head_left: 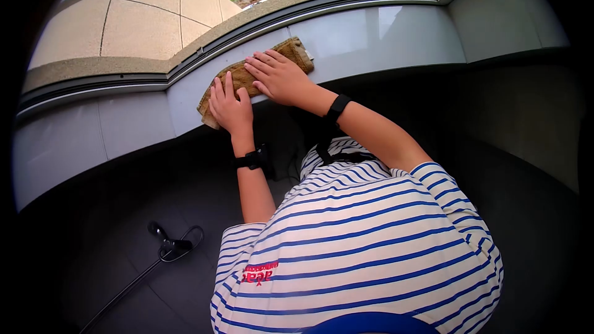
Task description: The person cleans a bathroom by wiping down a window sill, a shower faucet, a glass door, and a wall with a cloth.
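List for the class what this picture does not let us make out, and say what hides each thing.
All in the head view:
- The palms of the left hand and right hand: turned down against the brown cloth.
- The patch of sill beneath the cloth: covered by it.
- The smaller line of red lettering on the shirt: too small to read.
- The black rod's far end: cut off by the bottom edge.

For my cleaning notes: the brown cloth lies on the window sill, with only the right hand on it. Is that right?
Not quite: the head view shows the left hand on the brown cloth too, beside the right hand. The cloth does lie on the window sill.
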